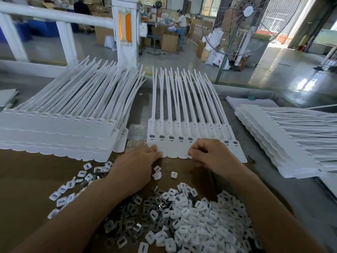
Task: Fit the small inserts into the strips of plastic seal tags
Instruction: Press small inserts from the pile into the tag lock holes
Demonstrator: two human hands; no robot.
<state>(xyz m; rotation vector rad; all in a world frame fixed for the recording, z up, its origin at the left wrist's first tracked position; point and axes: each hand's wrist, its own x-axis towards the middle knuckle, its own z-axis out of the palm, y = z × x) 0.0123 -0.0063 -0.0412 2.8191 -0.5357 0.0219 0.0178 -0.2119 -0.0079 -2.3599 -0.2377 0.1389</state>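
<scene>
While the strip of seal tags [182, 132] lies at centre, tails pointing to 12 o'clock, the left hand [135, 167] presses straight fingers on its 7 o'clock corner. The right hand [213, 156], fingers curled, pinches a small insert [190, 157] at its 6 o'clock edge, above the loose inserts [191, 225].

The strip of seal tags [182, 132] in the middle is plain white, each head marked with a small grey slot, and the left stack [54, 136] and right stack [282, 143] are the same white. The inserts [191, 225] are white with dark rectangular centres, some showing shiny silver metal, heaped on a brown cardboard worktop [27, 179]. Behind, a white post [125, 57] carries an orange panel [125, 24], the fan pole [221, 70] is green, the bins [36, 28] are blue and the floor [273, 70] is glossy grey.
</scene>
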